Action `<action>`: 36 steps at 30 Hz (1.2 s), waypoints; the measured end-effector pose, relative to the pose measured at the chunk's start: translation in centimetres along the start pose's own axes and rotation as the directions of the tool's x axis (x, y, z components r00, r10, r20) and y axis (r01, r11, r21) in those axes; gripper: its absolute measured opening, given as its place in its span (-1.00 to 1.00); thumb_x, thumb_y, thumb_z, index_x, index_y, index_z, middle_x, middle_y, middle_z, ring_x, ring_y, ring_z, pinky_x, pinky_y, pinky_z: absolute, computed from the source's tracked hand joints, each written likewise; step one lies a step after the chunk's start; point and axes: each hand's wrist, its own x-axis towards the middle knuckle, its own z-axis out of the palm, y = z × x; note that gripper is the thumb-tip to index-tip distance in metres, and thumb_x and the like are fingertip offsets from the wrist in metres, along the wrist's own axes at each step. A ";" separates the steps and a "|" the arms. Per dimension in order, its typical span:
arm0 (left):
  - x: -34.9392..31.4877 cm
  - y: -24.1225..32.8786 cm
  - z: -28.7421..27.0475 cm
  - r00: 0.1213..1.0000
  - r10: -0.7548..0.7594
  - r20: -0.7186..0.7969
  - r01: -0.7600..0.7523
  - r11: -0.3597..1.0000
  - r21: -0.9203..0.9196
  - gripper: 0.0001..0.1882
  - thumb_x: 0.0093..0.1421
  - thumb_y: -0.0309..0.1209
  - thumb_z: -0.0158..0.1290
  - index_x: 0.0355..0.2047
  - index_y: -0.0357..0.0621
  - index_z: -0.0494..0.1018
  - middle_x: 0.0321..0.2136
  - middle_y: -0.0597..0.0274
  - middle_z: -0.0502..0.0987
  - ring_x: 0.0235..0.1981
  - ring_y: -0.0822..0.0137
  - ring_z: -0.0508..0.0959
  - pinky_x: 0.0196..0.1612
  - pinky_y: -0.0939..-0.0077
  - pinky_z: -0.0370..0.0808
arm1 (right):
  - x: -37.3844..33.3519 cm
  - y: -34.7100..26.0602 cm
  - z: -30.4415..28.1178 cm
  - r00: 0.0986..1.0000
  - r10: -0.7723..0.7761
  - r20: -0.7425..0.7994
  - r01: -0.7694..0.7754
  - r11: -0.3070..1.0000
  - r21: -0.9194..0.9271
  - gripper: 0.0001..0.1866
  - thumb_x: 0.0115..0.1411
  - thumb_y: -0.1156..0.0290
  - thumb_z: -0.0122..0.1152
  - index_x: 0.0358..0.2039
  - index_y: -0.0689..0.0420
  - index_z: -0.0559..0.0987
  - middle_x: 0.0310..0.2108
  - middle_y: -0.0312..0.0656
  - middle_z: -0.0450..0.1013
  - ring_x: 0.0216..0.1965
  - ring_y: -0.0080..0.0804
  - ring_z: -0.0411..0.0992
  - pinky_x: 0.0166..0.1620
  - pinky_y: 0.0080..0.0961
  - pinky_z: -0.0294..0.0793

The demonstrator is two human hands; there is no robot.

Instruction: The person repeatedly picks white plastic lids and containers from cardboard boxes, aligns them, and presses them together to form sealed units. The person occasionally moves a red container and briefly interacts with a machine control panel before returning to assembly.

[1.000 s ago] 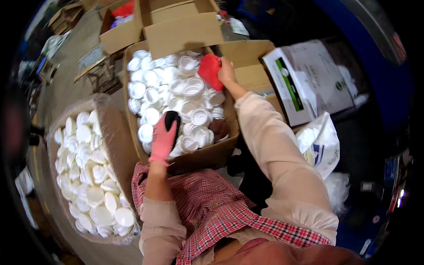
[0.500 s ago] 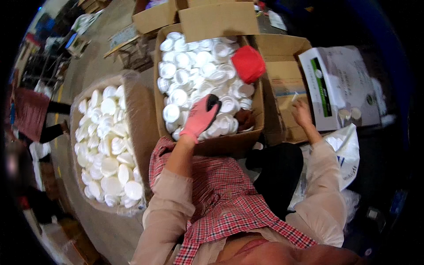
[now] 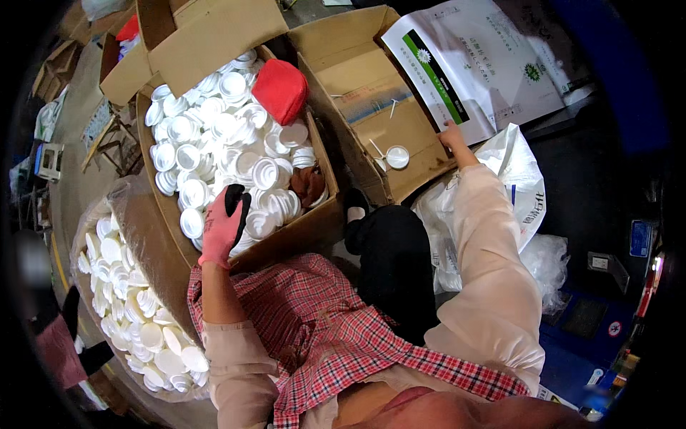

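My left hand [image 3: 224, 223], in a pink glove with black fingertips, rests at the near left of a carton [image 3: 286, 232] heaped with white round plastic lids [image 3: 227, 129]. Its thumb and forefinger stand apart, with nothing visible between them; its other fingers are hidden. My bare right hand [image 3: 454, 139] is closed at the near corner of a white printed sheet [image 3: 493, 79] with a green stripe, its fingers pinching the edge. Beside that hand lies an open, shallow carton [image 3: 421, 132], with one white lid [image 3: 397, 157] and a few thin white plastic bits inside.
A red cloth [image 3: 280, 91] and a brown cloth [image 3: 307, 186] lie on the lids. At left stands a plastic-lined carton [image 3: 153, 268] of cream discs. A white plastic sack [image 3: 525, 179] sits below my right forearm. Another person's pink clothing [image 3: 61, 350] shows at far left.
The view has swung right, so the cartons sit further left. My right hand has moved from inside the shallow carton to the sheet's edge. My left hand stays at the lids.
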 end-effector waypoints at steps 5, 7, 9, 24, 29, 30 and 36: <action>-0.3 1.0 0.0 1.000 0.005 0.000 -0.005 0.995 0.100 -0.69 0.22 -0.39 0.07 -0.09 -0.35 0.44 -0.23 -0.03 0.58 -0.20 0.22 0.59 -0.08 0.43 0.46 | -1.6 -5.8 9.7 0.923 0.014 0.385 -0.105 0.971 0.214 -0.15 -0.17 0.31 0.53 0.16 0.09 0.32 -0.05 0.16 0.45 -0.05 0.06 0.45 -0.06 -0.17 0.47; 0.3 1.3 0.3 1.000 -0.004 0.014 0.002 0.991 0.131 -0.71 0.20 -0.42 0.08 -0.10 -0.32 0.45 -0.24 -0.01 0.58 -0.19 0.21 0.58 -0.08 0.42 0.46 | -0.4 -5.4 15.3 0.930 -0.025 0.368 -0.007 0.996 0.087 -0.15 -0.16 0.32 0.52 0.17 0.08 0.31 -0.05 0.16 0.44 -0.02 0.08 0.43 -0.05 -0.15 0.47; 0.3 0.8 0.2 0.999 -0.043 0.018 0.040 0.989 0.143 -0.72 0.19 -0.46 0.08 -0.09 -0.30 0.44 -0.23 0.00 0.57 -0.18 0.19 0.58 -0.07 0.40 0.46 | -0.1 -7.4 18.4 0.905 -0.093 0.414 0.122 0.992 -0.044 -0.17 -0.12 0.34 0.47 0.19 0.07 0.29 -0.03 0.16 0.42 0.01 0.10 0.41 -0.02 -0.14 0.46; -1.2 1.6 1.0 0.999 0.032 0.040 -0.040 0.972 0.232 -0.68 0.15 -0.38 0.08 -0.11 -0.25 0.43 -0.22 -0.06 0.51 -0.16 -0.05 0.50 -0.09 0.22 0.44 | -1.6 -9.3 15.5 0.953 -0.304 0.013 0.277 0.884 0.375 -0.76 -0.05 0.49 0.39 -0.37 0.24 0.52 -0.44 -0.16 0.47 -0.33 -0.47 0.47 -0.24 -0.53 0.45; -2.4 2.1 0.2 0.991 0.136 0.001 -0.134 0.971 0.197 -0.68 0.17 -0.45 0.06 -0.06 -0.27 0.44 -0.19 -0.01 0.53 -0.16 0.06 0.53 -0.05 0.36 0.43 | -8.6 -18.0 -0.3 0.803 -0.563 -0.196 0.516 0.493 0.700 -0.89 0.15 0.61 0.18 -0.28 0.21 0.53 -0.32 -0.32 0.49 -0.29 -0.60 0.42 -0.18 -0.61 0.40; -2.4 2.1 0.1 0.986 0.167 0.001 -0.166 0.976 0.143 -0.68 0.17 -0.43 0.08 -0.07 -0.28 0.44 -0.17 -0.01 0.52 -0.15 0.05 0.53 -0.04 0.36 0.43 | -10.2 -19.5 -3.1 0.725 -0.641 -0.252 0.636 0.482 0.604 -0.86 0.16 0.58 0.20 -0.23 0.21 0.54 -0.30 -0.30 0.49 -0.30 -0.60 0.42 -0.21 -0.60 0.41; -2.9 1.6 -1.1 0.915 0.375 -0.150 -0.375 0.927 0.029 -0.37 0.03 -0.37 0.20 0.15 -0.09 0.31 0.17 -0.09 0.25 0.19 -0.07 0.25 0.23 0.24 0.23 | -23.4 -32.6 -11.3 0.411 -0.798 -0.440 0.794 0.076 0.603 -0.82 0.06 0.64 0.23 -0.28 0.24 0.62 -0.23 -0.18 0.51 -0.12 -0.36 0.42 -0.05 -0.47 0.40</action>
